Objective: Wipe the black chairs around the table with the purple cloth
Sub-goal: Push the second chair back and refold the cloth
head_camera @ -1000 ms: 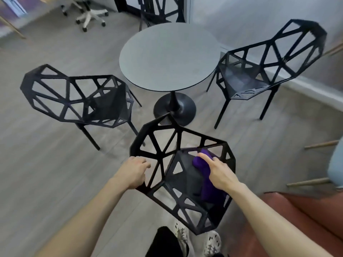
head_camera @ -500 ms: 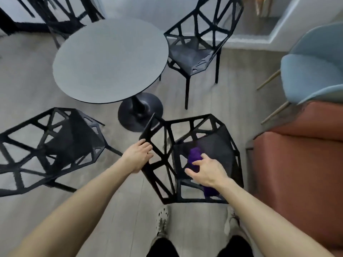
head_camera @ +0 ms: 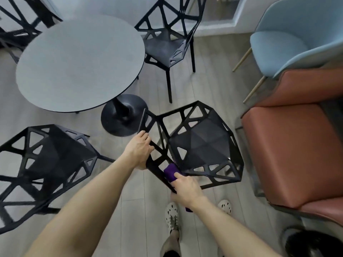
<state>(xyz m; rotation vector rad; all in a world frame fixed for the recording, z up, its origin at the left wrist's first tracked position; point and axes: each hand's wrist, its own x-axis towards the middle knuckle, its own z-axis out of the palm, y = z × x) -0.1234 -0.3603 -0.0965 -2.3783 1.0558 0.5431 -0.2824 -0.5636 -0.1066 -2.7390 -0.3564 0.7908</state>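
The purple cloth (head_camera: 171, 172) was a deep violet, bunched into a thick fold, with one end showing above the fingers and a small scrap of it showing below the wrist. It lay pressed against a slanting bar of the nearest black chair (head_camera: 202, 143), close to the near corner of the seat. The right hand (head_camera: 187, 190) had its fingers curled round the cloth and held it to that bar. The left hand (head_camera: 139, 149) gripped the same open frame higher up, its fingers wrapped over the edge. The chair was matte black, its seat solid and faceted and its sides cut into triangular openings.

A second black chair (head_camera: 52, 156) of the same design stood to the left, a third (head_camera: 167, 43) stood beyond the table, and part of a fourth (head_camera: 22, 21) showed at the upper left. They ringed a round grey table (head_camera: 79, 62) on a black pedestal base (head_camera: 124, 115). To the right stood a reddish-brown upholstered seat (head_camera: 289, 149) and, behind it, a light blue armchair (head_camera: 289, 39). The person's white perforated shoes (head_camera: 171, 212) stood on the grey plank floor (head_camera: 213, 80).
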